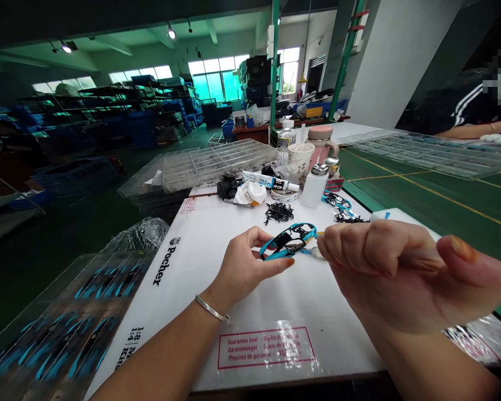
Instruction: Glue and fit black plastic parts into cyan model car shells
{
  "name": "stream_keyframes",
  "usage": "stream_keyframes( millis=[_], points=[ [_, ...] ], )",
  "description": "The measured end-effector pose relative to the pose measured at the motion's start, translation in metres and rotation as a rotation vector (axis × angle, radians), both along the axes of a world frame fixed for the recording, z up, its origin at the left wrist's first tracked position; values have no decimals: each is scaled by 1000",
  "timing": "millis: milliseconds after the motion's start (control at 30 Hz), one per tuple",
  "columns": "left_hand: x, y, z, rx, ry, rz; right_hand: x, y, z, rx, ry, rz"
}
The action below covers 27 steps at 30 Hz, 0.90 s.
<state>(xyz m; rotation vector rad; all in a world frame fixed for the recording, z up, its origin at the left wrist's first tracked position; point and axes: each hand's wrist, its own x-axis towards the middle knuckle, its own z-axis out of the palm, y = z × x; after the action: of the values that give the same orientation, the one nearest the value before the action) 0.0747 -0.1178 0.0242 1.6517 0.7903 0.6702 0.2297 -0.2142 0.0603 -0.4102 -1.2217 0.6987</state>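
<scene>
My left hand (239, 264) is closed on a small blue and black model car body (291, 239), thumb along its near edge and fingers around its left end. The shell is held just above the white printed board on the table. My right hand (396, 273) is raised close to the camera on the right, fingers curled in; whatever they hold, if anything, is hidden. By its fingertips a small whitish piece (314, 253) shows, partly covered. Behind the car body lies a pile of small black parts (279, 212).
Farther back stand a white squeeze bottle (314, 186), a glue tube (271, 181), a paper cup (300, 159) and a pink mug (320, 142). More blue-black shells lie in a clear tray (67, 301) at lower left. A co-worker's arm (476, 131) shows at far right.
</scene>
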Motion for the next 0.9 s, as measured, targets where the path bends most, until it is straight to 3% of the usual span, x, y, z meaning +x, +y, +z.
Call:
stream_keyframes(
  millis=[900],
  points=[
    [-2,3,-5,-30,-25,-4,3,0,-2,3,-6,-50]
  ],
)
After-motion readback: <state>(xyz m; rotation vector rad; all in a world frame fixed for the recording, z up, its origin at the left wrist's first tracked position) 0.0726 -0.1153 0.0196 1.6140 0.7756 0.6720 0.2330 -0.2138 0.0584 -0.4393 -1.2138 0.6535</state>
